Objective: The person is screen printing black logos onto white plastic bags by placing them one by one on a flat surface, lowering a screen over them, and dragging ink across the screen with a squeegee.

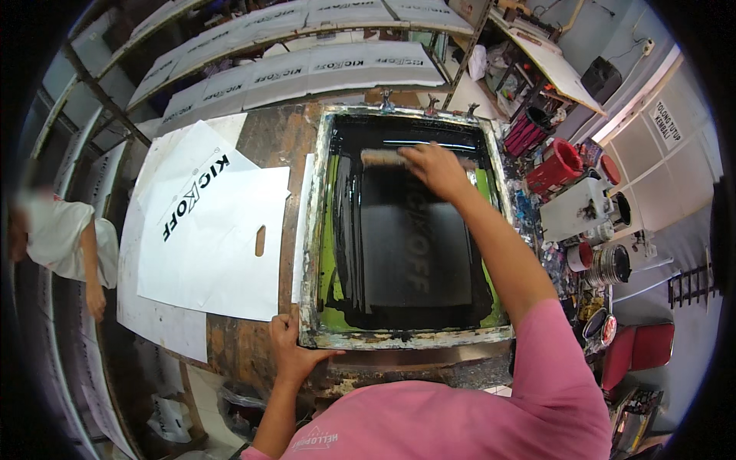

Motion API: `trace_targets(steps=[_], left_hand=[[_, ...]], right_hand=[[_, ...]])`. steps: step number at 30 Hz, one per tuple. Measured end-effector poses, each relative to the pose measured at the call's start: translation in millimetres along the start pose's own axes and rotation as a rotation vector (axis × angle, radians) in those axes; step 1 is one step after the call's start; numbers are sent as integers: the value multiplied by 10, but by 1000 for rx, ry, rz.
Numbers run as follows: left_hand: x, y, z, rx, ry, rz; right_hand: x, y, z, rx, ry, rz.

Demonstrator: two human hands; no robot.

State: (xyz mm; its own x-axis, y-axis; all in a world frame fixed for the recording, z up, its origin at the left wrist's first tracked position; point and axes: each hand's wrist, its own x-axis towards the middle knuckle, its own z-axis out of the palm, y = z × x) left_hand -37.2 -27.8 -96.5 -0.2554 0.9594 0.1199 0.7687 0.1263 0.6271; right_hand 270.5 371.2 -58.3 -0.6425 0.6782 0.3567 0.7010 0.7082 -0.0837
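Observation:
A silk-screen frame [310,253] with a paint-crusted wooden border lies on the worktable before me. Black ink coats most of its mesh [418,261], and bright green shows along the sides; dark lettering appears faintly in the middle. Near the far end, my right hand [437,170] is closed over a squeegee [377,158] that spans the screen crosswise. My left hand [294,349] is at the near left corner of the frame, fingers curled at the side and thumb stretched along the front edge. Beside it lie white bags [222,268] with black lettering, one with a handle slot.
Hinge clamps [386,101] line the frame's far edge. Racks [291,73] of printed white bags stand behind the table and at the left, where another person [73,238] stands. On the right are ink tubs, a red bucket [563,159] and a red chair [640,353].

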Motion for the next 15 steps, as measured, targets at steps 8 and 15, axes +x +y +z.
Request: trace_targets(steps=[8, 15], left_hand=[[23, -10, 14, 37, -28, -11], [25, -7, 27, 19, 9, 46]], right_hand=[[40, -142, 285, -87, 10, 81], [-1343, -1202, -173, -1, -67, 63]])
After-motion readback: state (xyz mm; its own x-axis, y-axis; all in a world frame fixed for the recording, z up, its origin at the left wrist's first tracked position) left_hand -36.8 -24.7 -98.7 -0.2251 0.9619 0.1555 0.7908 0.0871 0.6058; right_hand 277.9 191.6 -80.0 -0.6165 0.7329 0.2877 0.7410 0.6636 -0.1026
